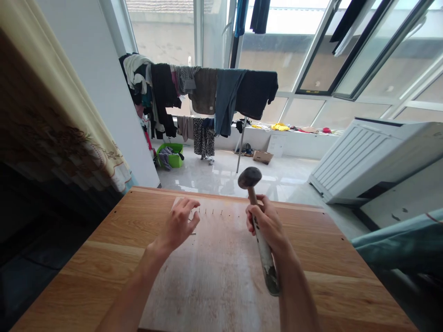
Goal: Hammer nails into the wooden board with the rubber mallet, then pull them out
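My right hand (266, 225) is closed around the handle of a hammer (249, 177), whose dark head is raised above a pale plywood board (214, 267). My left hand (180, 221) hovers over the board's far left corner with its fingers spread and holding nothing. A row of several small nails (212, 212) stands upright in the board between my two hands. One loose nail (192, 234) lies flat just right of my left hand.
The board rests on a wooden table (110, 244). Beyond it are a tiled floor, a drying rack full of clothes (207, 92), a green basket (170, 154), a cardboard box (262, 157) and a white slatted panel (363, 161) on the right.
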Demonstrator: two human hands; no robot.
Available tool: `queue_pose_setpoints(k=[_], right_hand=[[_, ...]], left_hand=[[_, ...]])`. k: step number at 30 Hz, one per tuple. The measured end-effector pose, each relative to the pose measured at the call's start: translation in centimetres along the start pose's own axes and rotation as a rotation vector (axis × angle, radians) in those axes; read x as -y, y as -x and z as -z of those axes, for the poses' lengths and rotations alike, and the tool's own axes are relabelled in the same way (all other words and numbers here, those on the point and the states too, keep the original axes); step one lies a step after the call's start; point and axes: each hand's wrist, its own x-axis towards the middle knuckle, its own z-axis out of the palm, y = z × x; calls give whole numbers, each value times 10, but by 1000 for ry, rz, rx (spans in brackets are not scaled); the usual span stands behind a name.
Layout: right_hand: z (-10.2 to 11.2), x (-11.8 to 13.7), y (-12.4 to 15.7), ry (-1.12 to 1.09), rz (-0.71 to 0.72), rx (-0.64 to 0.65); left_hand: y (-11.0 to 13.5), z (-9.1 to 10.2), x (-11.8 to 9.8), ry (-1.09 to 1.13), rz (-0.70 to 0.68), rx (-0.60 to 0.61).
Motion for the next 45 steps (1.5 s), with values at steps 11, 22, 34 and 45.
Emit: queue_pose_setpoints(k=[11,22,34,45], right_hand=[[11,5,-3,-98,-106,-41],[9,11,2,-89,-95,1],[13,9,2,-93,-62,-25],[18,9,1,-57,-79,-34]], left_hand=[[13,7,14,-370,-134,497],[-3,1,1,-164,-126,426],[-65,-57,-47,-103,-331,412],[-83,-64,-48,-117,-384,547]])
